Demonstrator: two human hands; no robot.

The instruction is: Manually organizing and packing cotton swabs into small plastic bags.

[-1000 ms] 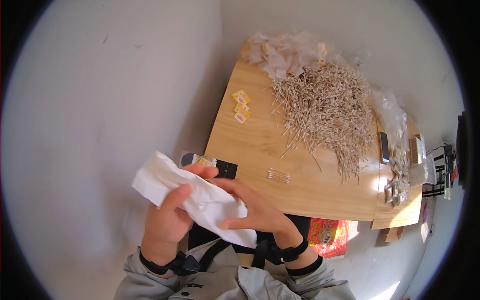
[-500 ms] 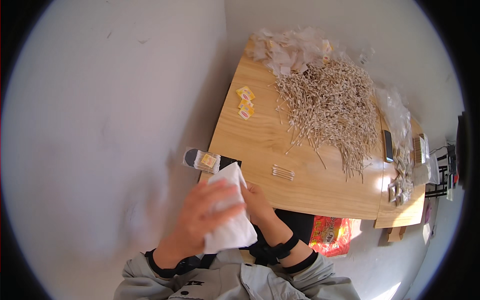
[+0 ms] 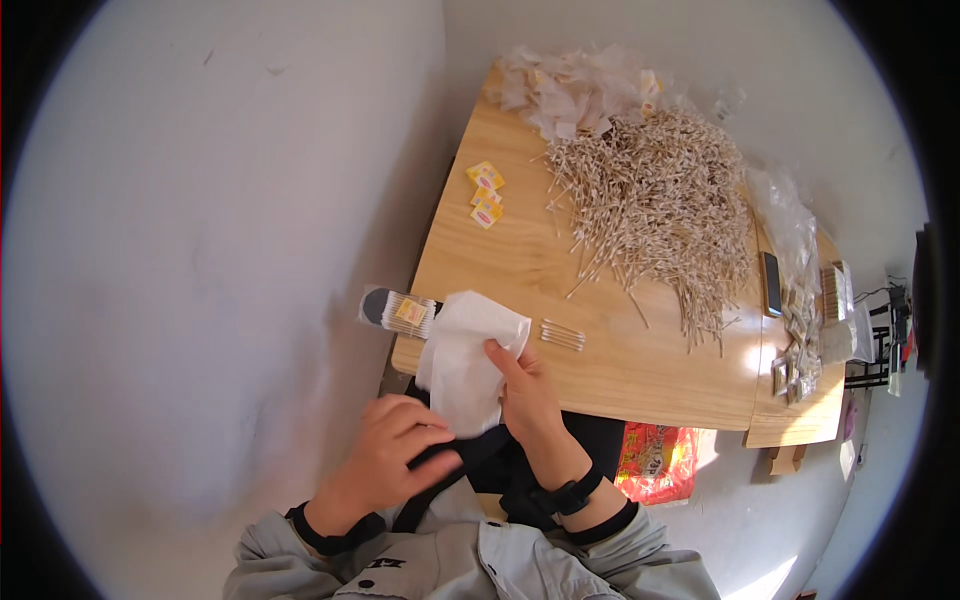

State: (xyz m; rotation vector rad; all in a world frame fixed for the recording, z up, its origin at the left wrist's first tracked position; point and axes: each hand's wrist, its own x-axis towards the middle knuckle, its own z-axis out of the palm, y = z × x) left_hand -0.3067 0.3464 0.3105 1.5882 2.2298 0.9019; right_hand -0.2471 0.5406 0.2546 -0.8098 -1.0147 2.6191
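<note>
A wooden table (image 3: 490,265) bearing a heap of cotton swabs (image 3: 655,200) stands by a pale wall (image 3: 250,200); at its near edge the right hand (image 3: 530,395) pinches a white sheet (image 3: 465,345) between thumb and fingers; the left hand (image 3: 388,450), fingers loosely parted, is beside the sheet's lower edge, contact unclear; a clear packet (image 3: 400,311) lies just left.

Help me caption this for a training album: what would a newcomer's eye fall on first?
Most likely the big heap of cotton swabs on the far part of the table, with crumpled bags behind it. Next, perhaps, the white sheet in the right hand at the near edge, and the bright red package below that edge.
</note>
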